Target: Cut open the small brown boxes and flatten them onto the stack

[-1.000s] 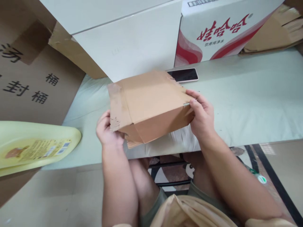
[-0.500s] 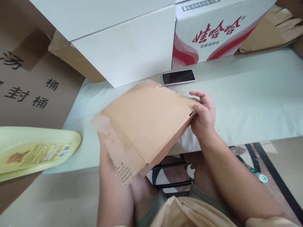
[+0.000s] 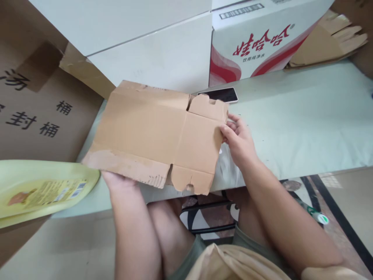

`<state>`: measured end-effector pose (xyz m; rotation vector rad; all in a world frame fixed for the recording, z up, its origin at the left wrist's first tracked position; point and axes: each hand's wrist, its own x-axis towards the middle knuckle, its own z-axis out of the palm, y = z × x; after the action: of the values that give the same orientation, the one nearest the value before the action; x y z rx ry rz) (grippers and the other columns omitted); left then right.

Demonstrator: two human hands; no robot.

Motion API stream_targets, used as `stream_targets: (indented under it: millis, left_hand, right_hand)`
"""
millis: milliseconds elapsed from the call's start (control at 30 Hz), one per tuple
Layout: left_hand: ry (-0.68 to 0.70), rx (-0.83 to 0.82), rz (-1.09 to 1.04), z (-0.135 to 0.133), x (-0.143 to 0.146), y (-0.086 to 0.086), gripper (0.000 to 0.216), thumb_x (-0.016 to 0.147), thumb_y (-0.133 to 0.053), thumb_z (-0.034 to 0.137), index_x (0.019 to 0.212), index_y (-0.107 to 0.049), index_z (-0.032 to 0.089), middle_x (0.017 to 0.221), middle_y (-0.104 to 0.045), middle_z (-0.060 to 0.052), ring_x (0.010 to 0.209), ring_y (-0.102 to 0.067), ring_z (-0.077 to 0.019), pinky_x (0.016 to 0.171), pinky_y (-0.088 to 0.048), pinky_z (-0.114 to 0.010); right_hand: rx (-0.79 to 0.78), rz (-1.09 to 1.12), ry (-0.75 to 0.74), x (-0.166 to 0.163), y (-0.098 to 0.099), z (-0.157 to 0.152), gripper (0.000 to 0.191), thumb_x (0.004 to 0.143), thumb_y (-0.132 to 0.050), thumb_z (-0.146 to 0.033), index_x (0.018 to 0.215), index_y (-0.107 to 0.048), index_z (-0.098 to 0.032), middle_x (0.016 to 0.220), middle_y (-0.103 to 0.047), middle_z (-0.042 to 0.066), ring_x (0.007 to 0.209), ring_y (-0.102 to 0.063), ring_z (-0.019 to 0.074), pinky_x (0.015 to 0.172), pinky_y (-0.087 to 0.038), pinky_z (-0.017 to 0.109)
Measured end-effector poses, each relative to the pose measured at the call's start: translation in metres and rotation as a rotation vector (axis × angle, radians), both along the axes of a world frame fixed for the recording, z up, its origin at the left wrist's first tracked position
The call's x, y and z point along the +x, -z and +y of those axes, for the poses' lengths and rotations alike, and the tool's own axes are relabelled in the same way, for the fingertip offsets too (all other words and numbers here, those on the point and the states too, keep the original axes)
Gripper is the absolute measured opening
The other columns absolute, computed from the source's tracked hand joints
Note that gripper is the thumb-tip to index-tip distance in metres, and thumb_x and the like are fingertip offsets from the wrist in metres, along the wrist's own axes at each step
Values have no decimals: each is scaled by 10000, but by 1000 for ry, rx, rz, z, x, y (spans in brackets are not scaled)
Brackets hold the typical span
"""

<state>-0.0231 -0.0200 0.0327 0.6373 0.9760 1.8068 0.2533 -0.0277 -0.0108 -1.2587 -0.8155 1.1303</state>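
Observation:
A flattened brown cardboard box (image 3: 151, 136) with torn tape along its edges is held up flat over the pale green table (image 3: 305, 120). My right hand (image 3: 237, 140) pinches its right edge between thumb and fingers. My left hand (image 3: 116, 179) is under the box's lower left edge, mostly hidden by the cardboard, and holds it from below.
A black phone (image 3: 223, 94) lies on the table behind the cardboard. Large white boxes (image 3: 151, 50) and a red-and-white printed carton (image 3: 256, 42) stand at the back. A big brown box with black characters (image 3: 37, 105) and a yellow bottle (image 3: 43, 186) are on the left. Flat cardboard (image 3: 323, 42) lies at the far right.
The box went from a folded three-dimensional shape to a collapsed slab and is now spread flat. My left hand slid left and down along its lower edge.

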Motion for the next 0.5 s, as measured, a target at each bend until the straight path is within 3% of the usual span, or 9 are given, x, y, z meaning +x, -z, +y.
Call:
stream_targets:
  millis: [67,133,233,333,400,500]
  left_hand:
    - [-68,40,-5,0,-3,6,358,1055,-518,435,1300,-670,223,1356,-744,-31,1432,-571,-256,1219,-455,-406]
    - [-71,76,-22,-2,-2,8,347,1051,-490,369,1306,-666,214,1357,-753,-32,1485,-533,-251,1247,-423,-391]
    - [11,141,-57,-10,5,6,471,1014,-494,515,1316,-670,200,1408,-727,-65,1552,-460,-279,1259,-416,-398]
    - [140,108,-54,-15,10,7,634,924,-566,710,1289,-698,208,1448,-698,-90,1570,-438,-314,1248,-438,-413]
    - [167,10,-9,-13,11,12,550,886,-685,640,1225,-730,209,1408,-720,-100,1534,-492,-315,1219,-476,-402]
    - [85,-149,30,-5,10,21,330,859,-766,378,1134,-757,196,1287,-778,-94,1451,-588,-281,1166,-526,-358]
  right_hand:
    - [-119,145,-191,-3,-5,-3,518,678,-834,-583,1031,-662,-244,893,-724,36,673,-633,172,580,-491,307]
    - [-199,239,-303,-7,-11,-7,499,628,-878,-596,918,-695,-235,840,-747,49,727,-696,217,646,-549,342]
    - [-248,326,-255,-10,-17,-8,464,560,-927,-509,873,-724,-233,863,-792,65,850,-765,276,788,-620,395]
    - [-241,352,-138,-10,-17,-5,430,536,-922,-428,864,-722,-235,891,-813,61,886,-780,291,812,-637,398]
    - [-236,340,-110,-9,-14,-3,423,551,-917,-417,881,-723,-236,913,-820,56,910,-785,295,808,-640,396]
    - [-255,325,-137,-8,-11,-5,440,582,-924,-473,897,-729,-237,903,-817,60,919,-785,304,828,-648,421]
